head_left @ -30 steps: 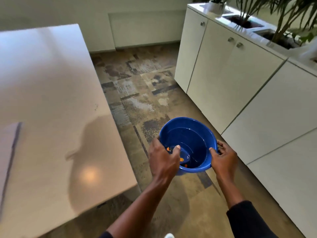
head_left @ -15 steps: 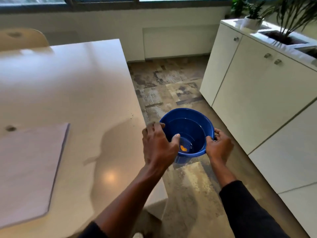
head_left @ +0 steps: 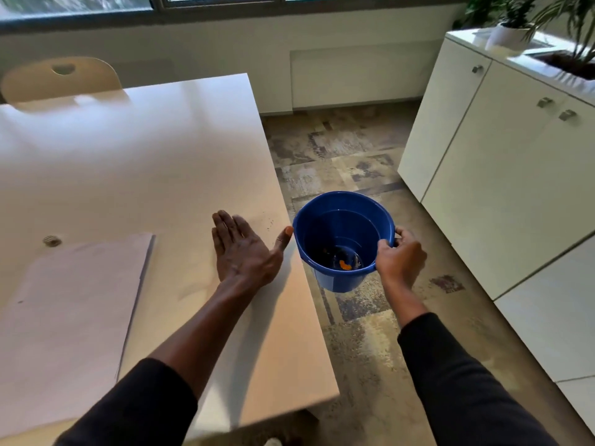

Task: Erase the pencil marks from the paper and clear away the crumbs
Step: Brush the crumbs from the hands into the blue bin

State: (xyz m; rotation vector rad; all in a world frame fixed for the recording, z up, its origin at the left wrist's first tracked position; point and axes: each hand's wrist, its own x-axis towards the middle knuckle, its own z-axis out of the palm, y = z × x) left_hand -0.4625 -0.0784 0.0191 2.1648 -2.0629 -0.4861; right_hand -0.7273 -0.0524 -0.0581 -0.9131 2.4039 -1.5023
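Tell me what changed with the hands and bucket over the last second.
The left hand let go of the blue bucket and now stretches open over the table beside the dark crumbs. The right hand still grips its rim, holding it just off the table's edge. The paper stays put.

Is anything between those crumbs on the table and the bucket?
Nothing visible. The dark crumbs lie on the white table by its edge; the right hand holds the round blue plastic bucket just past that edge, the flat left hand behind them.
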